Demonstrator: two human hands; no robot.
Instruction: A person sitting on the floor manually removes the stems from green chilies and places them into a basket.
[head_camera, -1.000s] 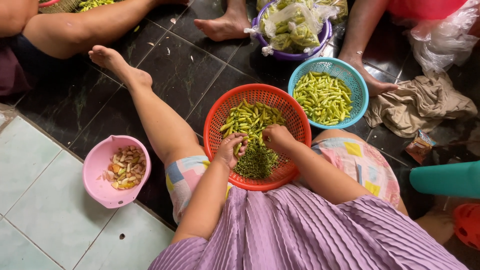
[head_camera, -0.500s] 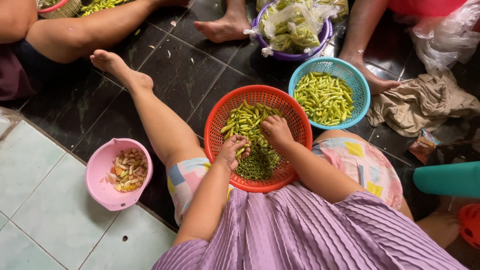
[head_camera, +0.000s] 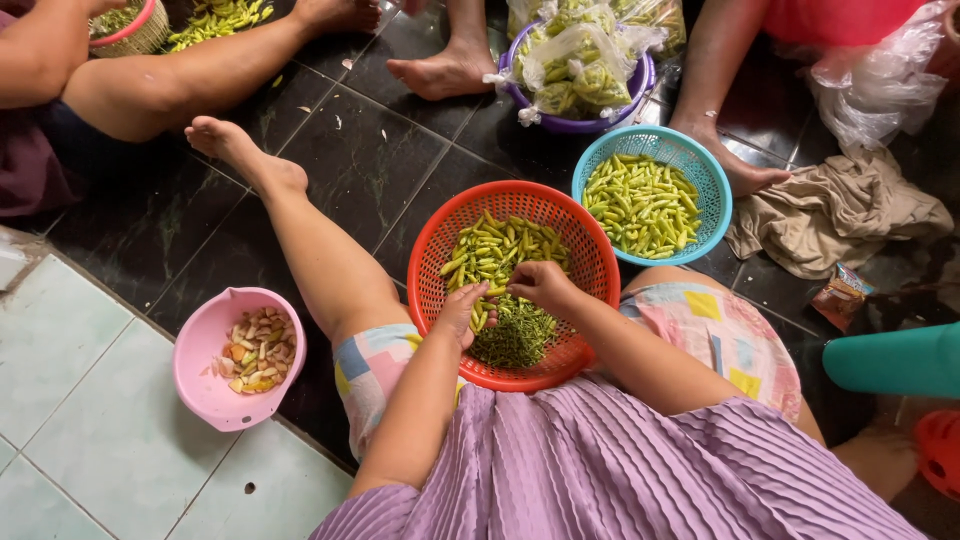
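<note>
Dark floor tiles (head_camera: 340, 160); both hands (right hand (head_camera: 540, 283) lower now) in orange basket (head_camera: 440, 240).

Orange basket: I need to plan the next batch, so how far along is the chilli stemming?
Done: the blue basket holds stemless green chillies, and a stem pile lies in the orange basket. In hand: left hand and right hand are among the chillies. Left: many still fill that basket.

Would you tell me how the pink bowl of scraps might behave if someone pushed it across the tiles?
The pink bowl looks like thin plastic, holding only a few scraps, so it is probably light. On the smooth tile floor it would likely slide easily, perhaps tipping if pushed at the rim.
</note>
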